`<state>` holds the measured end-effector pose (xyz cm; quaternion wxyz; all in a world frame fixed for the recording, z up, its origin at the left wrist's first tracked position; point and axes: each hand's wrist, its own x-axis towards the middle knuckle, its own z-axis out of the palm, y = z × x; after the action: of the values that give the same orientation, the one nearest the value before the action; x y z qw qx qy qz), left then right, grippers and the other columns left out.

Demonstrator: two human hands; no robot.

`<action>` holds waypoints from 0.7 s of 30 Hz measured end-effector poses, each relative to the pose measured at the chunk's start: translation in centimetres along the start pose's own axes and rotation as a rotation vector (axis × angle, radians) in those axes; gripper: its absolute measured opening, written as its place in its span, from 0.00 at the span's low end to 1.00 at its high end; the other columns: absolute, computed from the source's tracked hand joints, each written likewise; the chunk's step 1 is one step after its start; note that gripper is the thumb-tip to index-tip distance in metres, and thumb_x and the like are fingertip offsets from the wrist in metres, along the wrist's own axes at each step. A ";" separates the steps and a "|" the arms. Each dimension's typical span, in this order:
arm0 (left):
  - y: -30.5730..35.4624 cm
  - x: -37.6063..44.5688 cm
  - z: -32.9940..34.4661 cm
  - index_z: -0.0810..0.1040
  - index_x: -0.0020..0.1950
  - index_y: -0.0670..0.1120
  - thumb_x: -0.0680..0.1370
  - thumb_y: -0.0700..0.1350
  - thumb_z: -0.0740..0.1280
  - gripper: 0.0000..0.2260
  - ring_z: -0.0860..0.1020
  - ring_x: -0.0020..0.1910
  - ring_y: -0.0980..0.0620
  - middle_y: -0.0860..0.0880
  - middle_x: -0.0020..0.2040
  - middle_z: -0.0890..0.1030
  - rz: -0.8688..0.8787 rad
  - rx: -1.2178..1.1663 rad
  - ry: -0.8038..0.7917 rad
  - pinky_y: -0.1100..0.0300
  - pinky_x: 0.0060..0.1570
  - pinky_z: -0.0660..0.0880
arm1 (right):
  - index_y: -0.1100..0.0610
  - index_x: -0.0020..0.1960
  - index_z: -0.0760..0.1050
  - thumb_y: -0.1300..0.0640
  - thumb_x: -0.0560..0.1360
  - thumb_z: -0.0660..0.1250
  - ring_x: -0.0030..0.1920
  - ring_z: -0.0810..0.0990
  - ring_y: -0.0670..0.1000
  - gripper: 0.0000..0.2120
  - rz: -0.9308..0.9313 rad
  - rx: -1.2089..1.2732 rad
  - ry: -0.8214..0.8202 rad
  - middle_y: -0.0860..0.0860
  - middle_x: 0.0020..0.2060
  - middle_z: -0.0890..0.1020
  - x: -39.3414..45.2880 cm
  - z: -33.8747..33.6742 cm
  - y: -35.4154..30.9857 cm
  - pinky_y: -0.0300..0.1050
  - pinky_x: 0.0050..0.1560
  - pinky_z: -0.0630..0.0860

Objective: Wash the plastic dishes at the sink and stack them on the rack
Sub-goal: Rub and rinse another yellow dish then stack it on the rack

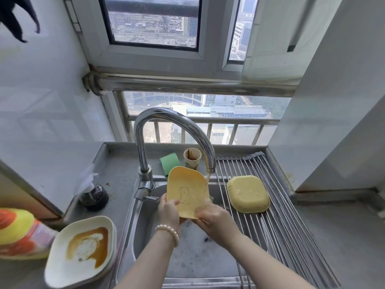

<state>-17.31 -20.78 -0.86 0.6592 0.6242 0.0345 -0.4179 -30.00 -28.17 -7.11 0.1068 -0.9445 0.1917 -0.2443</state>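
Note:
I hold a yellow plastic plate (187,188) with a small bear drawing upright over the sink (187,259), its right edge beside the water running from the faucet (173,130). My left hand (168,209) grips its lower left edge, thumb on the face. My right hand (216,220) grips the lower right edge. A stack of yellow plates (248,193) lies face down on the roll-up wire rack (281,226) to the right. Left of the sink, a stack of white plates (81,251) sits on the counter, the top one smeared with brown sauce.
A green sponge (169,162) and a stained paper cup (192,158) stand behind the faucet. A dark bottle (93,196) sits at the left wall. A colourful packet (18,232) lies at the far left. The window rail runs behind the sink.

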 end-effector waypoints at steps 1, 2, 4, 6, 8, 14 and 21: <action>0.0 0.2 -0.1 0.73 0.56 0.41 0.76 0.32 0.56 0.13 0.78 0.46 0.38 0.39 0.48 0.78 -0.020 0.036 -0.008 0.42 0.47 0.77 | 0.52 0.43 0.83 0.45 0.77 0.60 0.49 0.83 0.49 0.16 -0.024 -0.114 -0.109 0.46 0.43 0.85 -0.4 -0.3 0.7 0.52 0.55 0.79; 0.0 0.4 -0.3 0.73 0.54 0.41 0.75 0.32 0.56 0.12 0.77 0.45 0.39 0.39 0.47 0.78 -0.046 0.053 -0.022 0.42 0.48 0.77 | 0.52 0.48 0.83 0.44 0.76 0.57 0.56 0.81 0.51 0.18 -0.017 -0.264 -0.175 0.47 0.49 0.85 -0.6 -0.5 1.0 0.58 0.62 0.74; 0.0 0.5 -0.2 0.73 0.51 0.41 0.74 0.32 0.57 0.10 0.76 0.43 0.40 0.39 0.46 0.77 -0.118 0.044 -0.084 0.45 0.46 0.76 | 0.55 0.58 0.81 0.42 0.74 0.54 0.62 0.78 0.56 0.25 0.078 -0.459 -0.237 0.50 0.57 0.82 -0.6 -0.5 0.9 0.65 0.67 0.67; -0.2 0.4 -0.1 0.73 0.52 0.40 0.73 0.32 0.57 0.10 0.76 0.43 0.40 0.38 0.47 0.77 -0.155 -0.003 -0.158 0.48 0.43 0.76 | 0.60 0.56 0.82 0.51 0.70 0.66 0.60 0.79 0.59 0.19 0.060 -0.503 -0.187 0.53 0.54 0.83 -0.6 -0.2 0.3 0.64 0.67 0.65; -0.8 0.3 -0.1 0.73 0.55 0.38 0.74 0.32 0.58 0.11 0.77 0.43 0.41 0.38 0.49 0.78 -0.162 -0.090 -0.197 0.52 0.40 0.77 | 0.60 0.47 0.84 0.62 0.56 0.79 0.51 0.84 0.55 0.19 0.064 -0.431 -0.099 0.53 0.44 0.86 -0.2 0.0 -0.5 0.56 0.63 0.72; -2.4 -1.7 1.1 0.77 0.48 0.37 0.78 0.38 0.61 0.07 0.77 0.39 0.46 0.42 0.38 0.77 -0.217 -0.277 -0.259 0.54 0.43 0.75 | 0.52 0.36 0.80 0.60 0.65 0.68 0.27 0.78 0.48 0.05 0.210 0.115 0.155 0.47 0.29 0.80 1.2 0.6 -4.4 0.38 0.27 0.73; -1.3 -1.2 0.1 0.75 0.52 0.37 0.76 0.38 0.55 0.11 0.76 0.39 0.42 0.39 0.43 0.79 -0.243 -0.131 -0.195 0.54 0.34 0.73 | 0.55 0.59 0.79 0.33 0.76 0.55 0.65 0.75 0.53 0.30 0.130 -0.178 -0.221 0.50 0.61 0.80 -0.5 -1.2 -0.2 0.55 0.71 0.64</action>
<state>-18.94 -20.12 -1.21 0.6432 0.5277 0.0729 -0.5500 -30.93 -27.89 -6.25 0.0587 -0.9569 0.2606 -0.1137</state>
